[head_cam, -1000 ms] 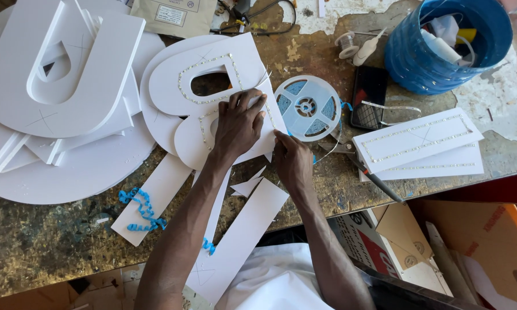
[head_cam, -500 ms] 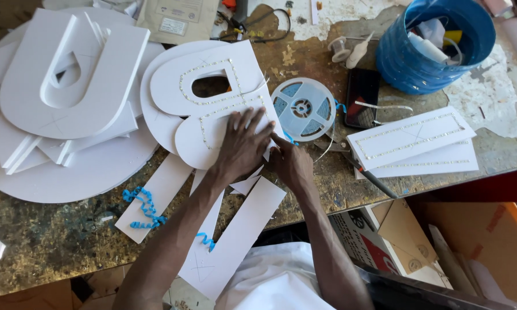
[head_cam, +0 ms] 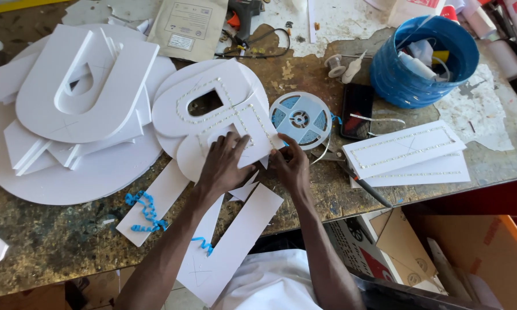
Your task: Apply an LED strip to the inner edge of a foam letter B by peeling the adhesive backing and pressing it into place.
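Observation:
A white foam letter point(head_cam: 212, 115) with a strip of small lights around its cut-out lies on the worn table point(head_cam: 63, 241). My left hand point(head_cam: 224, 163) rests flat on the letter's lower right part, fingers pressing down on the light strip. My right hand point(head_cam: 292, 163) pinches the strip at the letter's right edge. A round reel of light strip point(head_cam: 300, 119) sits just right of the letter, its loose strip running toward my right hand.
A stack of white foam letters point(head_cam: 80, 92) on a white disc fills the left. White rectangular boards with lights point(head_cam: 408, 152) lie right. A blue bucket point(head_cam: 425, 60) and black phone point(head_cam: 357, 109) are far right; blue strip backing point(head_cam: 146, 209) lies near the front edge.
The view has shifted, so the things sit slightly lower and to the right. My left hand has slid down the letter toward its lower edge. My right hand stays at the strip by the reel.

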